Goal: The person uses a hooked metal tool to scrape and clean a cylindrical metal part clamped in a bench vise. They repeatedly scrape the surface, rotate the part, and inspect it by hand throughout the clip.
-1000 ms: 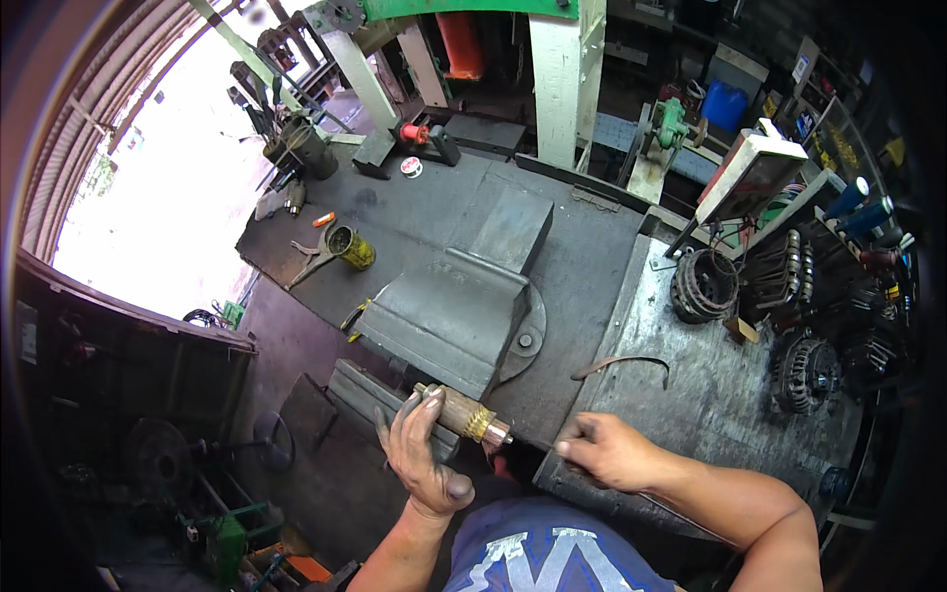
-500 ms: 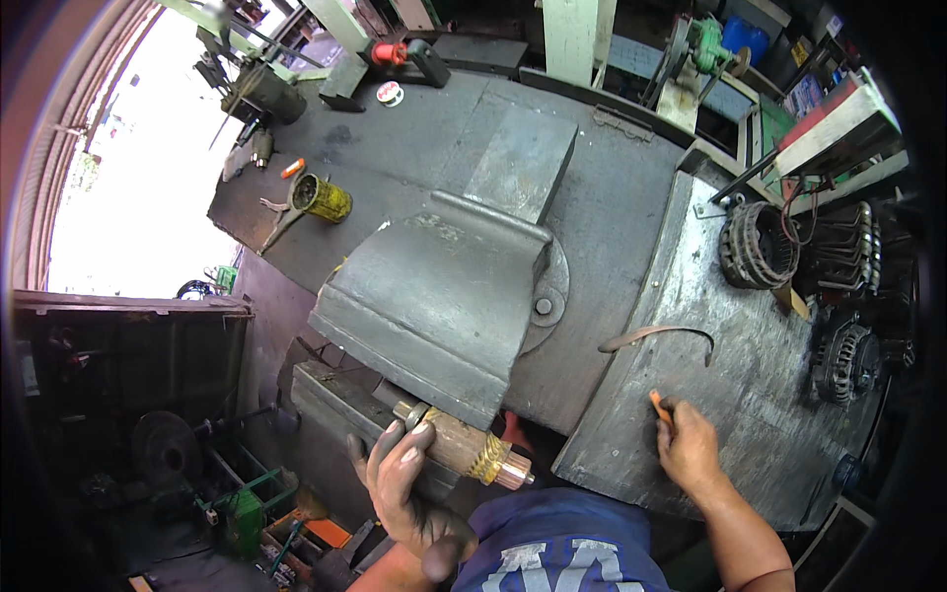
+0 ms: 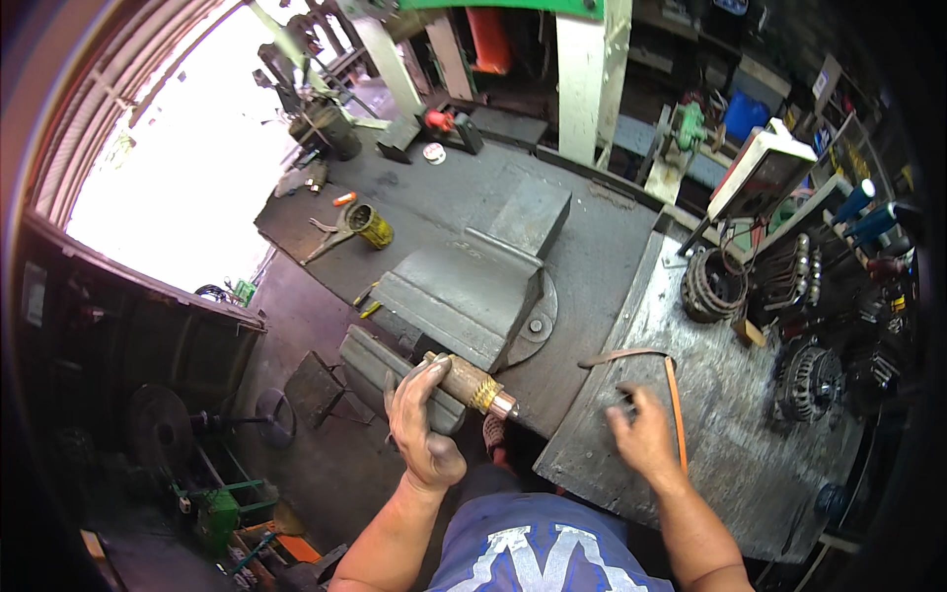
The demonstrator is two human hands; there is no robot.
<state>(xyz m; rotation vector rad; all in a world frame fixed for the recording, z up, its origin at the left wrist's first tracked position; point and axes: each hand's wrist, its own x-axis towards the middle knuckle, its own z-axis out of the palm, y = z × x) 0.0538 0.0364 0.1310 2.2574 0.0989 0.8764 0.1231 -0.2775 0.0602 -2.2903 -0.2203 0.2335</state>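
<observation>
A motor armature (image 3: 460, 378), with a copper commutator and yellow-bound windings at one end, lies at the jaws of a large grey bench vise (image 3: 464, 286). My left hand (image 3: 419, 424) has its fingers over the armature's left end, closed on it; the palm side is partly hidden. Above the metal-topped bench at right, my right hand (image 3: 641, 429) has its fingers apart, slightly blurred, with nothing seen in them. Beside it on the bench lies a long thin orange strip (image 3: 677, 409), its top touching a curved brown strip (image 3: 626, 354).
A round stator core (image 3: 712, 284) and an alternator (image 3: 807, 380) stand along the right bench. Farther left are a yellow can (image 3: 371, 227), pliers-like tools and an orange marker (image 3: 344, 198). A wheeled machine (image 3: 163, 429) is at lower left.
My right hand has let go of the orange strip, which now lies on the bench, and moved left. My left hand still rests on the armature. The whole view has shifted.
</observation>
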